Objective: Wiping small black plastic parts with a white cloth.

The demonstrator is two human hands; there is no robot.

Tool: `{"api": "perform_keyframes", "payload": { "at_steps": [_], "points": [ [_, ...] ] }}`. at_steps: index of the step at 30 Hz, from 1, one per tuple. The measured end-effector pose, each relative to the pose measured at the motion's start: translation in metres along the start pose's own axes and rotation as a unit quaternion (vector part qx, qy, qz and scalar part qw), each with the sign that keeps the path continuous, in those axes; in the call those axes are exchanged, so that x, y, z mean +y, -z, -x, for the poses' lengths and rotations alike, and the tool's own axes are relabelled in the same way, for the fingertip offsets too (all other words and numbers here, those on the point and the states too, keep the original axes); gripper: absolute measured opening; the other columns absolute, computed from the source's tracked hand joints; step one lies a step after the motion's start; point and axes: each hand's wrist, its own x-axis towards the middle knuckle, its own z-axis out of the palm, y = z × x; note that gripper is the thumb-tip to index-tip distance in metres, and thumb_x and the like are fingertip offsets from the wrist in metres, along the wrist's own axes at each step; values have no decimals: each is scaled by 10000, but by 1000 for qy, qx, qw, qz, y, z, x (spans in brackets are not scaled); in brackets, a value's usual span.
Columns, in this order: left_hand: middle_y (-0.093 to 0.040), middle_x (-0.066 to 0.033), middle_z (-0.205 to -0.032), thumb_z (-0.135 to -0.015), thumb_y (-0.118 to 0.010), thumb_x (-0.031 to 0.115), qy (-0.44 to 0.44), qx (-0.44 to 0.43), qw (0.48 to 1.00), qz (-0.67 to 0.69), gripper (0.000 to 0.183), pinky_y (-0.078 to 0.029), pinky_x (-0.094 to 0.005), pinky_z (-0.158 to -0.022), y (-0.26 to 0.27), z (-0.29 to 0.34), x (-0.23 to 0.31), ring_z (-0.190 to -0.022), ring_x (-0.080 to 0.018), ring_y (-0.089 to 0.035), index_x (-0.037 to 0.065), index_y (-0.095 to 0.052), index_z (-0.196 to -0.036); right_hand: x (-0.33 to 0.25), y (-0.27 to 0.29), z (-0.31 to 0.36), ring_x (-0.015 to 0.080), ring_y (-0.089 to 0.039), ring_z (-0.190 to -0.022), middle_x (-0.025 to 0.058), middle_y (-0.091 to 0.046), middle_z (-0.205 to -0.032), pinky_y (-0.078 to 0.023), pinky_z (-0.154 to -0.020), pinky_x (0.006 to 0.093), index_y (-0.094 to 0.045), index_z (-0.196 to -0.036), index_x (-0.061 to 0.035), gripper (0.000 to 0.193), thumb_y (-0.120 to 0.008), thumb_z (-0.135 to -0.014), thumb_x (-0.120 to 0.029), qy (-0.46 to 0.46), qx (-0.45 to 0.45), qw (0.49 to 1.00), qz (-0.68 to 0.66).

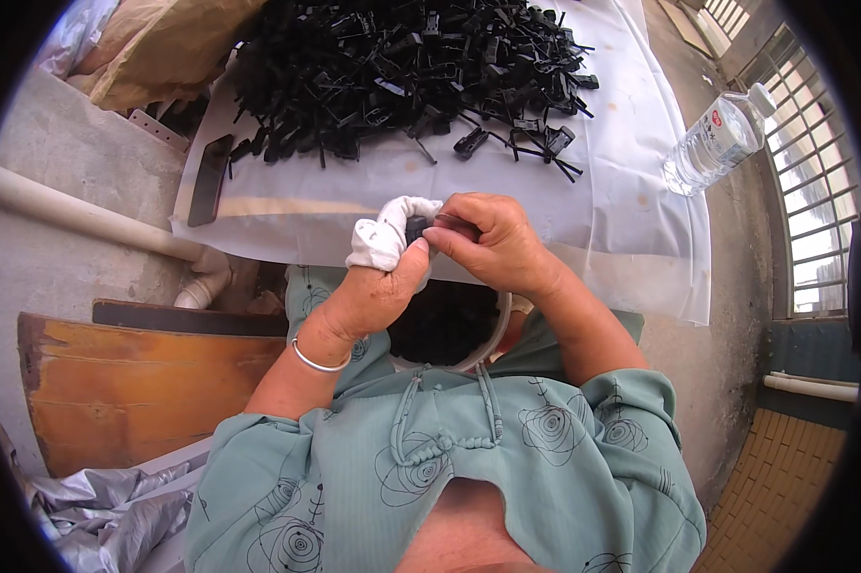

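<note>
The small black part [417, 227] lay between the hands; the left hand's [381, 285] thumb pressed it toward fingers wrapped in white cloth [378, 246], probably for protection. The right hand [500, 241] pinched a flat dark object [458, 225] between thumb and forefinger, apparently for control. Its far end and the wrapped fingertips were hidden; the bucket's [500, 336] contents remained indistinct.
</note>
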Motion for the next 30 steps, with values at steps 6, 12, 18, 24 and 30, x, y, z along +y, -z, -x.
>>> {"api": "perform_keyframes", "payload": {
  "at_steps": [6,12,18,24,30],
  "points": [
    [-508,-31,-863,-849,-433,25,96,8,984,149,227,-409,-216,-653,5,-2,2,-733,-87,-462,9,-447,-1075,4,-3,2,243,-437,-520,121,-511,-630,-396,-519,327,-538,-754,0,181,-538,-874,-135,26,-25,999,15],
    [-522,-118,-872,-813,-429,-3,-68,71,975,-200,247,-431,-286,-741,-6,-2,-1,-800,-179,-504,-12,-439,-1059,3,-12,1,277,-441,-525,141,-498,-610,-396,-528,352,-519,-741,1,195,-500,-888,-125,-53,-53,997,20],
    [-528,-110,-865,-821,-418,-10,-62,75,981,-168,212,-442,-262,-684,-10,5,3,-762,-182,-519,-4,-440,-1032,3,-22,3,369,-527,-593,177,-537,-627,-418,-538,415,-516,-704,6,232,-533,-862,-164,-18,2,1000,-26],
    [-566,-199,-1014,-739,-559,15,-166,35,884,-437,327,-440,-357,-833,12,5,7,-931,-314,-547,-1,-550,-1065,6,61,8,325,-552,-607,129,-568,-686,-444,-555,386,-530,-755,-29,180,-586,-830,-183,-72,187,887,417],
    [-591,-149,-1060,-860,-512,62,-157,105,926,-326,252,-471,-306,-784,15,-4,-4,-930,-204,-574,-2,-569,-1097,28,54,8,337,-570,-661,126,-583,-723,-459,-567,392,-552,-801,-30,127,-617,-781,-138,-62,139,885,440]
  ]
}}
